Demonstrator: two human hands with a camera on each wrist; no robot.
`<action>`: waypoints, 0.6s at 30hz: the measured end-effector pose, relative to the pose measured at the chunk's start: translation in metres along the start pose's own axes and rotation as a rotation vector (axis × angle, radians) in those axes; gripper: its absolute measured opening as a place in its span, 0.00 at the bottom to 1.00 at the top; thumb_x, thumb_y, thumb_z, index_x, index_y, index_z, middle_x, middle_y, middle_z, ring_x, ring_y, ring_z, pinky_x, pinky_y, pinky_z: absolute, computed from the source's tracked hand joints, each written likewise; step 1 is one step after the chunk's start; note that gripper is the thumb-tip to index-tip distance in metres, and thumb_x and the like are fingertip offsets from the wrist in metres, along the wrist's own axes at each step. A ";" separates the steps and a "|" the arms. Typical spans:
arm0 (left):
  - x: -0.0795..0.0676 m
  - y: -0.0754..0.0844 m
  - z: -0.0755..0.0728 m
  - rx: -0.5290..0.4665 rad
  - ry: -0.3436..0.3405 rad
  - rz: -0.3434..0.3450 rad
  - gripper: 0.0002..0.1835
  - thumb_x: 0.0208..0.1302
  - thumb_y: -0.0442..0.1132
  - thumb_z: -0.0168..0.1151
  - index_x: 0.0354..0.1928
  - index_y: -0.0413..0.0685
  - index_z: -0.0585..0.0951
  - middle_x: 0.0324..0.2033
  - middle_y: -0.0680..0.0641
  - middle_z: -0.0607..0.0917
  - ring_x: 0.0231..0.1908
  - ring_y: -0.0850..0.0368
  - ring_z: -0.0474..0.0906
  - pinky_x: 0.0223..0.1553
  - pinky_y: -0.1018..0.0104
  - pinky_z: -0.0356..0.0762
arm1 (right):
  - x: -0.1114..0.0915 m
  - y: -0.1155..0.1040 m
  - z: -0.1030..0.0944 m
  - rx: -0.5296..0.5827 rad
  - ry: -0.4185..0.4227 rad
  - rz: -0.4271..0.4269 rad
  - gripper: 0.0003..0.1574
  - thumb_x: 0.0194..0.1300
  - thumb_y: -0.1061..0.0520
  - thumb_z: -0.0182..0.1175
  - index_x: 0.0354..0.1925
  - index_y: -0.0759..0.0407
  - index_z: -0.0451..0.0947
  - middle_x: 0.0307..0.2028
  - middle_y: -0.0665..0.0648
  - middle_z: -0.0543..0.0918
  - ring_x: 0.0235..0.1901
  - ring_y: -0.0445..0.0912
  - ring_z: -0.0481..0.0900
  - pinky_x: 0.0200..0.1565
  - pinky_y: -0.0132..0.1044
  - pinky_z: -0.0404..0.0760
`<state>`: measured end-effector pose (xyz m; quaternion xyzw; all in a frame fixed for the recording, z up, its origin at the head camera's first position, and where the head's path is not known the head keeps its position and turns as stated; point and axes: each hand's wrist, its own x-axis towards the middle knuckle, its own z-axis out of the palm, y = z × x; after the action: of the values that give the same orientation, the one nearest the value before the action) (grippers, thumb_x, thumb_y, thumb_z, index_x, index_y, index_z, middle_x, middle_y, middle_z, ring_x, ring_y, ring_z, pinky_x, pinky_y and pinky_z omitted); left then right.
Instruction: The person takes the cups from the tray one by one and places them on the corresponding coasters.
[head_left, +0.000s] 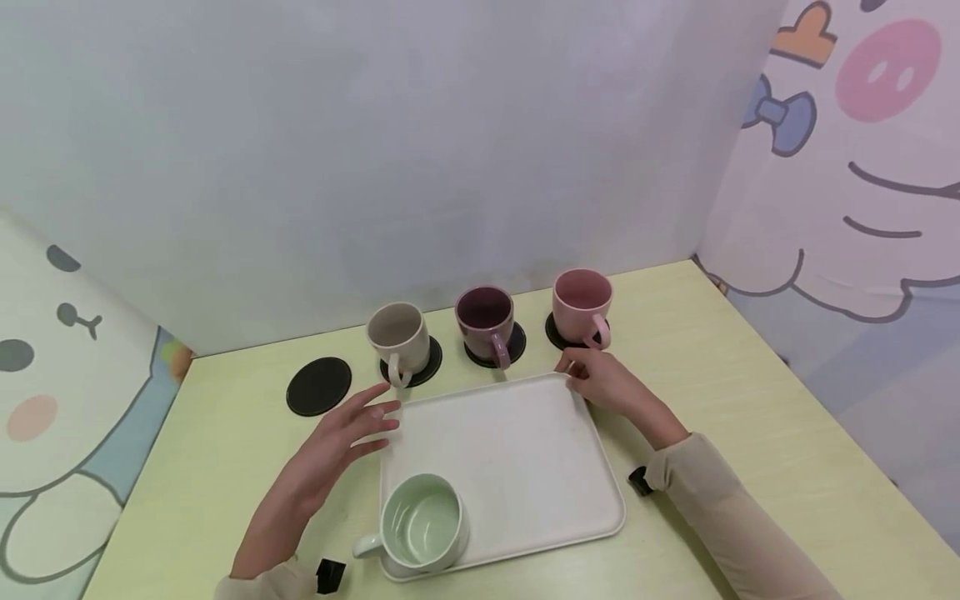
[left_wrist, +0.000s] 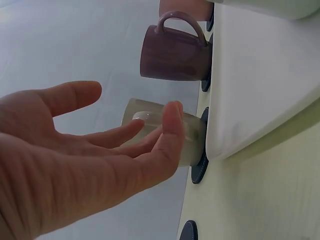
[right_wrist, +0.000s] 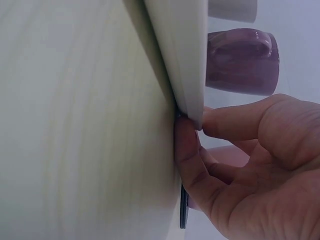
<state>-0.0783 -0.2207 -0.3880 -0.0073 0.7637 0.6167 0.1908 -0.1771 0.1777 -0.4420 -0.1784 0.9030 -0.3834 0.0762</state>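
A white rectangular tray lies on the table with a pale green mug on its near left corner, handle pointing left. My right hand pinches the tray's far right corner; in the right wrist view one fingertip is under the rim and another digit is above it. My left hand hovers at the tray's far left corner, fingers spread and holding nothing. In the left wrist view its fingers overlap a beige mug. That beige mug stands on a black coaster just beyond the tray.
Behind the tray, a purple mug and a pink mug stand on black coasters, handles toward me. Another black coaster lies at the left. A pale wall rises behind the table, with cartoon-printed panels on both sides.
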 end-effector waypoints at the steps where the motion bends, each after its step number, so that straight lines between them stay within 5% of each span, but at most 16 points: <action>1: -0.002 0.000 0.000 0.000 -0.006 0.000 0.28 0.75 0.45 0.50 0.75 0.56 0.60 0.71 0.40 0.68 0.65 0.46 0.73 0.63 0.60 0.75 | 0.000 0.001 0.000 0.000 0.000 0.000 0.09 0.65 0.67 0.57 0.43 0.59 0.79 0.35 0.60 0.83 0.34 0.47 0.79 0.34 0.36 0.78; 9: -0.025 -0.004 -0.006 0.124 -0.130 -0.012 0.27 0.76 0.50 0.48 0.73 0.57 0.62 0.69 0.45 0.71 0.66 0.50 0.72 0.61 0.67 0.74 | -0.001 0.003 0.000 0.007 0.005 0.005 0.09 0.65 0.67 0.57 0.43 0.58 0.79 0.35 0.60 0.83 0.34 0.47 0.78 0.35 0.36 0.77; 18: -0.044 -0.018 -0.016 0.207 -0.323 0.028 0.27 0.77 0.42 0.47 0.75 0.57 0.60 0.69 0.42 0.70 0.64 0.61 0.74 0.58 0.73 0.75 | 0.000 0.002 0.001 0.006 0.002 0.008 0.09 0.65 0.66 0.57 0.43 0.58 0.79 0.36 0.60 0.83 0.34 0.46 0.79 0.35 0.36 0.77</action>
<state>-0.0374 -0.2500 -0.3893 0.1219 0.7825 0.5307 0.3020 -0.1771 0.1787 -0.4438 -0.1744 0.9027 -0.3857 0.0774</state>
